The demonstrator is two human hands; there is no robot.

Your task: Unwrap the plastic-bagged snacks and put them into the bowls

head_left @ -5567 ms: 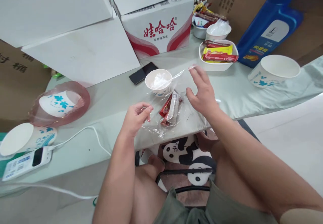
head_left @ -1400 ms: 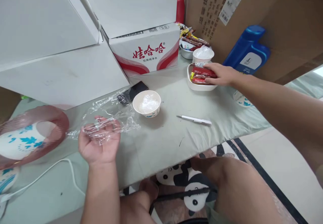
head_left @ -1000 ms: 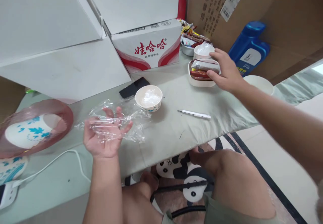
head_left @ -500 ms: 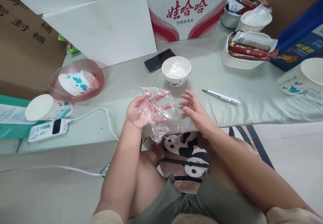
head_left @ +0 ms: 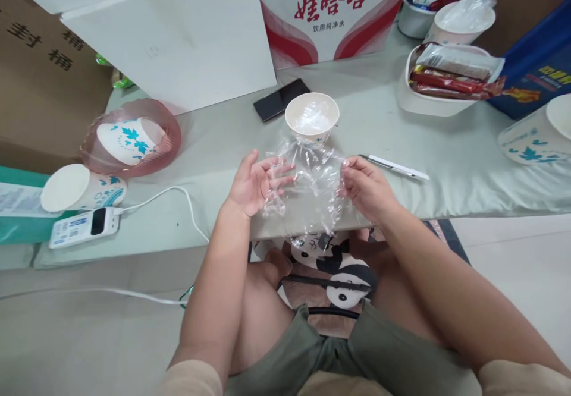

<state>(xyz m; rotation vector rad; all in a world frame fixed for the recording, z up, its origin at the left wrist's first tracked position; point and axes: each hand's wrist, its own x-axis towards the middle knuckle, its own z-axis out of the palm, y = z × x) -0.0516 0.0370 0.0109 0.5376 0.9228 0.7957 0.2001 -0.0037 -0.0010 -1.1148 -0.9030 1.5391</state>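
Note:
A crinkled piece of thin clear plastic film (head_left: 314,185) stretches between my two hands above the table's front edge. My left hand (head_left: 255,183) is palm up with its fingers spread, and the film lies against its fingertips. My right hand (head_left: 368,187) pinches the film's right edge between thumb and fingers. Just beyond the film stands a white paper bowl (head_left: 291,123) with a leaf print, upright. Clear crumpled plastic (head_left: 313,116) shows inside it.
A black phone (head_left: 281,100) lies behind the bowl, and a pen (head_left: 397,167) rests to the right. Leftward are a pink bowl (head_left: 172,128) holding a paper cup (head_left: 131,140), another cup (head_left: 66,188) and a white power strip (head_left: 66,231). Snack sticks fill a white container (head_left: 417,101) at right.
My right hand has moved from apart and open to pinching the film's edge. The film has shifted right off my left palm and now spans both hands.

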